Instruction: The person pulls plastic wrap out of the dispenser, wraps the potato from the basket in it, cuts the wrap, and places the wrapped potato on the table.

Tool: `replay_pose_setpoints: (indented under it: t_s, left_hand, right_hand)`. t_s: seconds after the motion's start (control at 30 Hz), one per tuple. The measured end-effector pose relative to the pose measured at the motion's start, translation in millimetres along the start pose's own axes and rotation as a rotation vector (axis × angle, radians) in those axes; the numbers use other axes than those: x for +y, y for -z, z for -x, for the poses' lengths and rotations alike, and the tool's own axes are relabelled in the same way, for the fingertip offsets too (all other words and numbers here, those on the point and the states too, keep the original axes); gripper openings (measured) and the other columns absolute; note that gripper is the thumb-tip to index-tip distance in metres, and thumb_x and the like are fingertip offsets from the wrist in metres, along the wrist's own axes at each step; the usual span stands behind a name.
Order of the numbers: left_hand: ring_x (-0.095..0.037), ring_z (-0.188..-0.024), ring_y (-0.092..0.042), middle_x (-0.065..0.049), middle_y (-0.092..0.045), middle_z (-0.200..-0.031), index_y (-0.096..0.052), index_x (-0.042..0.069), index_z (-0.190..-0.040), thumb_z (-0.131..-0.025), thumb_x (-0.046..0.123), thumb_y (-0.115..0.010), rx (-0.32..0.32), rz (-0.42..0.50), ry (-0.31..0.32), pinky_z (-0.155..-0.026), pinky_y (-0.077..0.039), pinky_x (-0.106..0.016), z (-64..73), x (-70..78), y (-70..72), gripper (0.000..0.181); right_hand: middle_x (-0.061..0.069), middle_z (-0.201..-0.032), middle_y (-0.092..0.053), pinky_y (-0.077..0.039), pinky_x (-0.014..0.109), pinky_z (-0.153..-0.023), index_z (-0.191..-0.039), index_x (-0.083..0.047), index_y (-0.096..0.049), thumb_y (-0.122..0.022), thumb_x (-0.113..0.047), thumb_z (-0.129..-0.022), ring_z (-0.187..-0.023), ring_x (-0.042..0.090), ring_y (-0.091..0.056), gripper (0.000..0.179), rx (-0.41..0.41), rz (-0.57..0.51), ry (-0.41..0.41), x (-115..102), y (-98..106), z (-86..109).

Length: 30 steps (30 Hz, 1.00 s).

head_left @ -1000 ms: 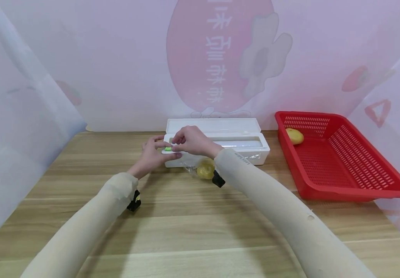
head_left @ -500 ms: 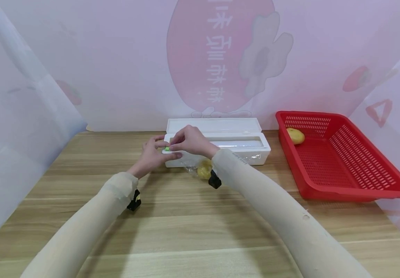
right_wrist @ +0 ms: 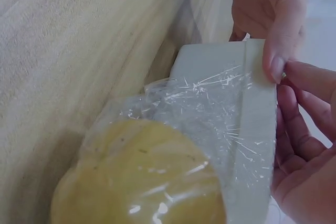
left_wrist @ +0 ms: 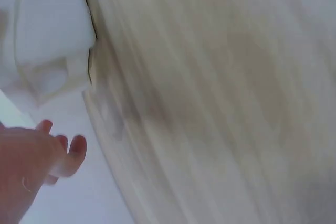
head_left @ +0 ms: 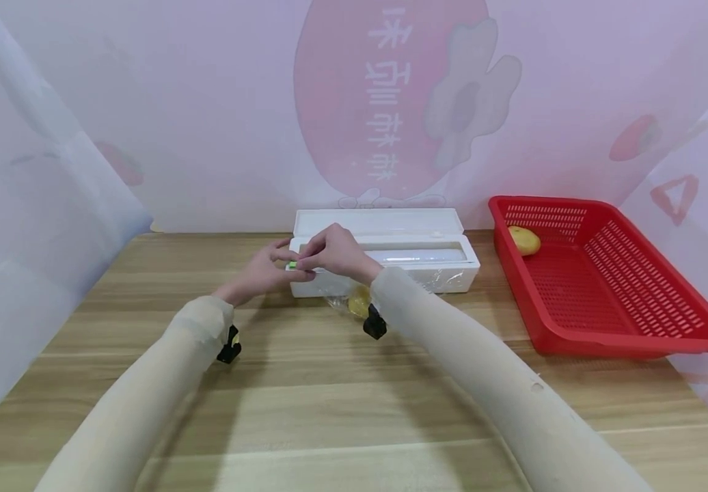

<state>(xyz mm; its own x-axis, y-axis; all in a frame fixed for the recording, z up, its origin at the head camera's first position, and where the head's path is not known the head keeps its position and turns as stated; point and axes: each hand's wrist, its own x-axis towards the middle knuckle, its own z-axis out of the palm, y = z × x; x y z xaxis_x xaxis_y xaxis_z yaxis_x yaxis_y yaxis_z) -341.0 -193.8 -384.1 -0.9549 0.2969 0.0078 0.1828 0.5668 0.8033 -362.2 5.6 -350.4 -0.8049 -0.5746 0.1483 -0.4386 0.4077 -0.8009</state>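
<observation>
A white cling film dispenser (head_left: 446, 279) stands against the back wall with its lid raised and a film roll (head_left: 415, 256) inside. My left hand (head_left: 262, 275) grips its left end, the thumb lying along the front. In the left wrist view that hand's other fingers (left_wrist: 77, 150) are bent beside the box end. My right hand (head_left: 338, 253) pinches the small green slider (head_left: 293, 264) at the left of the front edge. Clear film (right_wrist: 205, 95) drapes down the dispenser's front over a yellow, speckled, potato-like lump (right_wrist: 147, 166). In the head view my right sleeve partly hides this lump.
A red perforated basket (head_left: 631, 342) stands at the right, holding another yellow potato-like lump (head_left: 523, 240) in its near-left back corner. Printed paper walls (head_left: 219, 123) close in the wooden table (head_left: 305, 410) at the back and sides. Both wrists carry black camera mounts.
My right hand has shifted slightly left with the green slider toward the dispenser's left end. My left wrist has drawn a little left and up. Dispenser, basket and lump stay put.
</observation>
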Motion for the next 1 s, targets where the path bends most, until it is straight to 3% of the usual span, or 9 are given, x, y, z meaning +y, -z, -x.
replay_pose_setpoints:
  t_s: [0.23,0.37,0.5,0.63,0.83,1.0]
  left_hand:
    - [-0.031,-0.146,-0.011,-0.008,-0.021,-0.159,-0.074,0.019,-0.113,-0.079,0.047,-0.081,-0.056,0.025,-0.024,-0.106,-0.019,-0.068,1.2,-0.1,4.4,0.044]
    - [-0.03,-0.141,-0.025,-0.005,-0.044,-0.147,-0.074,0.019,-0.112,-0.08,0.045,-0.08,-0.062,0.049,-0.04,-0.105,-0.025,-0.064,2.6,-1.0,3.3,0.041]
    - [-0.026,-0.126,-0.047,0.001,-0.062,-0.126,-0.074,0.018,-0.112,-0.083,0.039,-0.08,-0.065,0.085,-0.073,-0.099,-0.038,-0.053,2.1,-3.2,0.5,0.036]
    - [-0.025,-0.114,-0.056,-0.001,-0.066,-0.119,-0.074,0.016,-0.112,-0.085,0.035,-0.079,-0.068,0.095,-0.099,-0.094,-0.044,-0.046,1.5,-3.8,-1.1,0.034]
    - [-0.028,-0.12,-0.05,-0.005,-0.06,-0.126,-0.075,0.015,-0.11,-0.086,0.032,-0.078,-0.055,0.103,-0.118,-0.093,-0.045,-0.049,3.8,-2.5,-2.0,0.029]
    - [-0.026,-0.109,-0.057,-0.005,-0.063,-0.119,-0.075,0.013,-0.109,-0.087,0.03,-0.077,-0.039,0.091,-0.157,-0.086,-0.048,-0.044,4.8,-2.6,-2.2,0.028]
  right_hand:
    - [-0.009,-0.074,-0.072,-0.042,0.026,-0.061,-0.082,-0.013,-0.08,-0.084,-0.02,-0.081,-0.074,0.012,-0.059,0.007,0.017,0.003,-0.012,-4.4,-2.5,0.7]
    - [-0.009,-0.073,-0.071,-0.039,0.025,-0.059,-0.082,-0.013,-0.08,-0.084,-0.02,-0.081,-0.072,0.013,-0.056,0.008,0.013,0.017,-0.005,-4.2,-4.6,-1.5]
    - [-0.006,-0.07,-0.071,-0.04,0.023,-0.056,-0.079,-0.01,-0.079,-0.082,-0.019,-0.082,-0.066,0.012,-0.055,0.01,0.003,0.034,0.011,-2.4,-6.6,-3.3]
    - [-0.001,-0.068,-0.069,-0.041,0.022,-0.054,-0.077,-0.007,-0.076,-0.079,-0.017,-0.086,-0.059,0.012,-0.053,0.014,-0.027,0.083,0.028,-3.4,-6.1,-3.6]
    - [0.002,-0.07,-0.068,-0.043,0.022,-0.055,-0.082,-0.005,-0.075,-0.076,-0.015,-0.088,-0.057,0.011,-0.052,0.011,-0.067,0.132,0.025,-3.7,-2.5,-1.8]
    - [0.005,-0.072,-0.068,-0.042,0.021,-0.054,-0.085,-0.005,-0.074,-0.075,-0.013,-0.089,-0.057,0.01,-0.049,0.009,-0.087,0.141,0.007,-4.4,0.2,-0.8]
